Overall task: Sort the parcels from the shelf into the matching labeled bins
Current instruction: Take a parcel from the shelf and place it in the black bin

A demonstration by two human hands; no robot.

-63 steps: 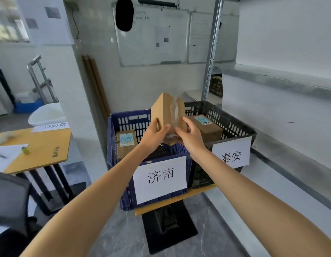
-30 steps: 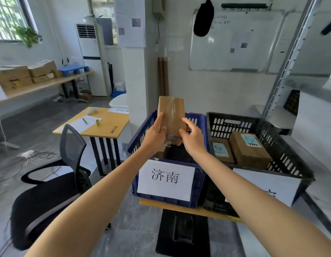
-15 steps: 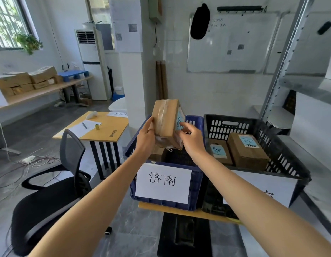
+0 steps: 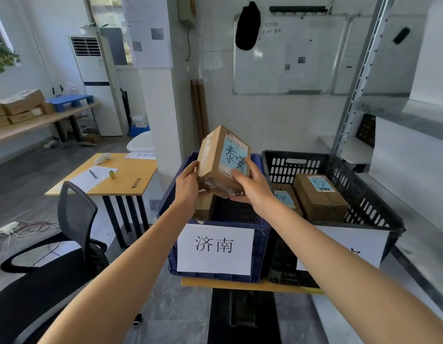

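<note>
So the parcel point(image 4: 221, 158) is up in the air over the back of the blue bin point(image 4: 259, 249), tilted, held between both hands. Big change from half a second ago: back then its blue label point(image 4: 236, 157) was only showing edge-on, and now that face is turned toward the camera and reads 泰安. A couple of seconds back it was just plain taped cardboard facing up.

The left hand point(image 4: 187, 187) grips the taped left side, thumb on the side face and fingers curled under the bottom. The right hand point(image 4: 252, 188) clamps the lower right corner, thumb lying on the label face, fingers underneath. Both forearms are stretched out forward and bare.

The blue bin's front sign point(image 4: 214, 247) says 济南, and there's another box point(image 4: 203, 207) half hidden inside behind the left wrist. The black bin point(image 4: 364, 194) sits just beside it on the right with two boxes point(image 4: 319, 197) wearing similar blue labels; its own sign is partly blocked by the right arm.

Off to the left: a wooden desk point(image 4: 131, 180) and a black office chair point(image 4: 76, 219).
</note>
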